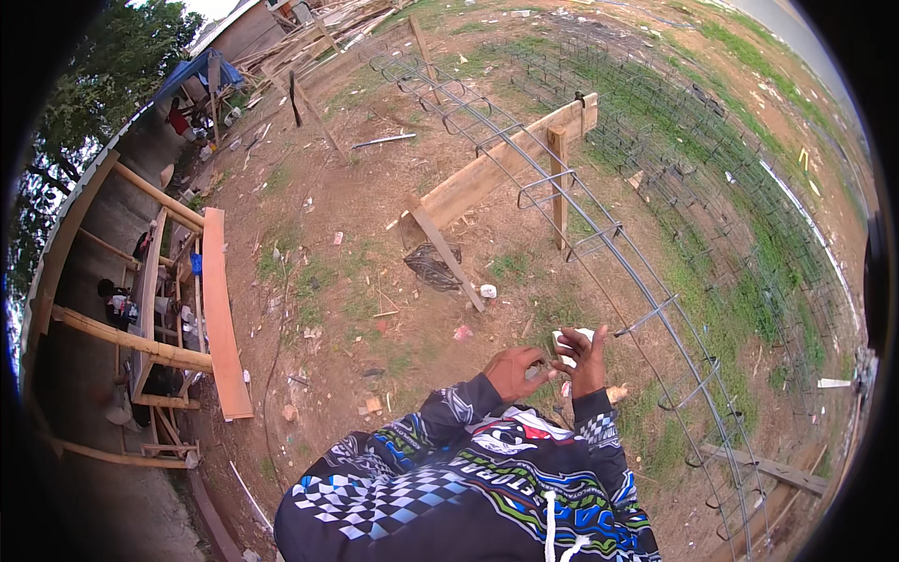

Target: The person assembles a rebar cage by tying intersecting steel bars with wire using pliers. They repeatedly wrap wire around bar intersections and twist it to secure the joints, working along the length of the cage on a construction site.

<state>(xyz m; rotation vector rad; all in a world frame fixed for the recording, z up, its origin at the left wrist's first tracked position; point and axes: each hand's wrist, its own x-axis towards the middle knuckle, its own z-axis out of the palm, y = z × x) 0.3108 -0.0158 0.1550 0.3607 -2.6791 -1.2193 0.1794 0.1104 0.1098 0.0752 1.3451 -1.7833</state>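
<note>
My left hand (513, 373) is in front of my chest, its fingers curled toward my right hand; whatever they may hold is too small to make out. My right hand (587, 363) is raised close beside it, fingers apart and pointing away from me. A small white piece (560, 339) shows behind the right fingers; I cannot tell whether it touches them or lies beyond. To the right of my hands runs a long reinforcing-bar cage (607, 234) with square stirrups. It passes above a wooden plank support (506, 169) with upright posts.
More bar cages (740, 225) lie on the grass at right. At left stands a wood and bamboo frame (140, 339) with an orange-brown board (225, 318). A black plastic bag (434, 266) and a white cup (488, 291) lie ahead. A person (178, 119) is far back left.
</note>
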